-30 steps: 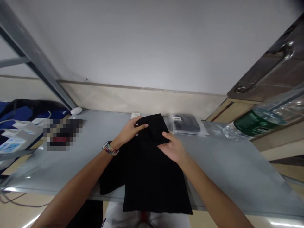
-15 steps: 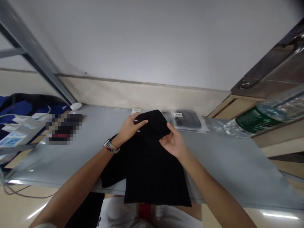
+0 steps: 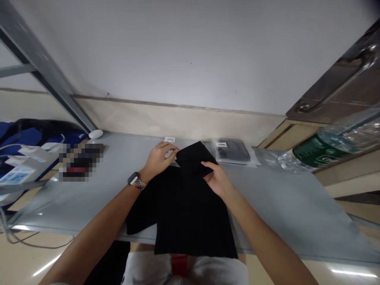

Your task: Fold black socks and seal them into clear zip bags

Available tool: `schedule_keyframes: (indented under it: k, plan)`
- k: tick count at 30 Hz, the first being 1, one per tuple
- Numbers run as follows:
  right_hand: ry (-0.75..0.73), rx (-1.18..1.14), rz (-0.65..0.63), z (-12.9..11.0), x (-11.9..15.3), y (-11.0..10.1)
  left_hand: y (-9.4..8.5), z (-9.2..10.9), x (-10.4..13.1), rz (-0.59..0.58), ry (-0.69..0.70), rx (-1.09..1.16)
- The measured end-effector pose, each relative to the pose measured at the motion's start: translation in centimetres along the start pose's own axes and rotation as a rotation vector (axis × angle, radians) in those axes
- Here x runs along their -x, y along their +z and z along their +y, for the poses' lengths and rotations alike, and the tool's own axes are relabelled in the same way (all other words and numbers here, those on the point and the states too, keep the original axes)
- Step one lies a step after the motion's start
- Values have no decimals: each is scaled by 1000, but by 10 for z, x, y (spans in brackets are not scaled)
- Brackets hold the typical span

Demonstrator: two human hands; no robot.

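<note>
A black garment (image 3: 196, 217) lies spread on the grey table, its lower edge hanging over the front. Its far end is doubled into a folded flap, raised between my hands. At the flap's left corner, my left hand (image 3: 160, 158) pinches the cloth edge between thumb and fingertips. My right hand (image 3: 218, 180) grips the right side of the flap, thumb on top and fingers underneath. The kind of garment cannot be made out from this shape. A watch (image 3: 133, 178) with a patterned band sits on my left wrist.
Behind my right hand lie dark items in clear plastic packets (image 3: 233, 150). A small white label (image 3: 170, 139) is at the table's back edge. A green-labelled bottle (image 3: 320, 150) lies at right; a white oval object (image 3: 95, 134) and a pixelated item (image 3: 81, 162) are left.
My left hand has moved slightly left, from on top of the flap to its corner. My right thumb has shifted inward onto the cloth, and the flap has tilted and narrowed.
</note>
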State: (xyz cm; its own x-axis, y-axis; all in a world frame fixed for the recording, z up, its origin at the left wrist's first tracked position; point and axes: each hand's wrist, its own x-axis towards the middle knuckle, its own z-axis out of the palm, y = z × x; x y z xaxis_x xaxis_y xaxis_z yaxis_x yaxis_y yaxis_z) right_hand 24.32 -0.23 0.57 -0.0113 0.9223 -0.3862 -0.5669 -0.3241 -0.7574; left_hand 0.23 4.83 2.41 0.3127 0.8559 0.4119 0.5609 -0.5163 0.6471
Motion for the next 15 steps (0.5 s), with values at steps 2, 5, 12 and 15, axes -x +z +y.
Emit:
schedule_keyframes:
  k: [2, 5, 12, 15]
  plan:
    - [-2, 12, 32, -2, -3, -4, 2, -16, -2, -14, 31, -102]
    - [11, 13, 51, -7, -6, -8, 6, -39, -3, -64, 46, -167]
    - [47, -8, 26, -11, -4, -6, 13, -51, -3, -194, 117, -180]
    - [60, -33, 42, -10, -2, -3, 16, -49, -3, -212, 187, -306]
